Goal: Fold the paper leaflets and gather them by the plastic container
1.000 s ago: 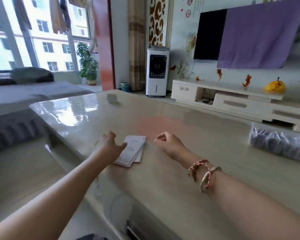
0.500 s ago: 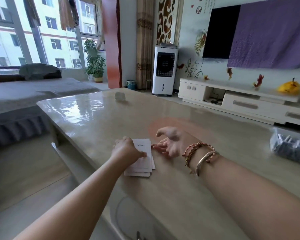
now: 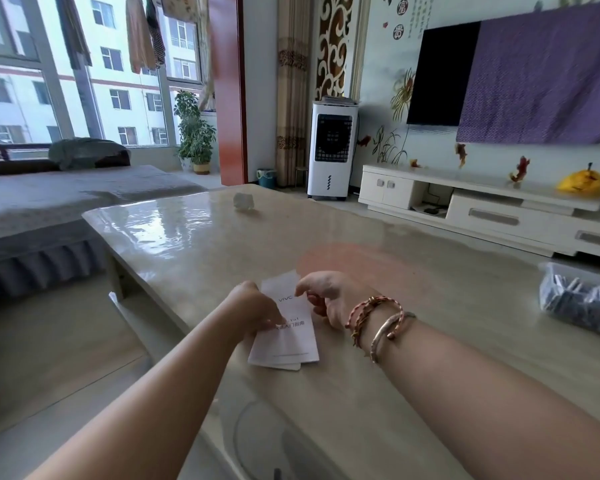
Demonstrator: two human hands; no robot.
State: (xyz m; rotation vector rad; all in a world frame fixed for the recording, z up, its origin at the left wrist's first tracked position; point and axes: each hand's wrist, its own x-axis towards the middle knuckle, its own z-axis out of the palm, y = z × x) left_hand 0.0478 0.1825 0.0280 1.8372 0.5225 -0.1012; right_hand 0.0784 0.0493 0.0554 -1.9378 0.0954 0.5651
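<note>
A small stack of white paper leaflets (image 3: 286,344) lies near the table's left front edge, the top one printed with "vivo". My left hand (image 3: 253,308) rests on the stack's left side, fingers pressing the top leaflet. My right hand (image 3: 326,296), with bracelets at the wrist, pinches the top leaflet's far right edge, which is lifted off the stack. A clear plastic container (image 3: 582,299) full of dark items sits at the table's right edge, far from the leaflets.
The glossy beige table (image 3: 430,341) stretches ahead; a small crumpled white object (image 3: 244,201) sits near its far left corner. A grey-covered sofa (image 3: 49,209) stands to the left, a white TV cabinet (image 3: 482,209) beyond the table.
Both hands closed in on the leaflet stack. The left hand settled on it, and the right hand took hold of the top leaflet's far edge and lifted it.
</note>
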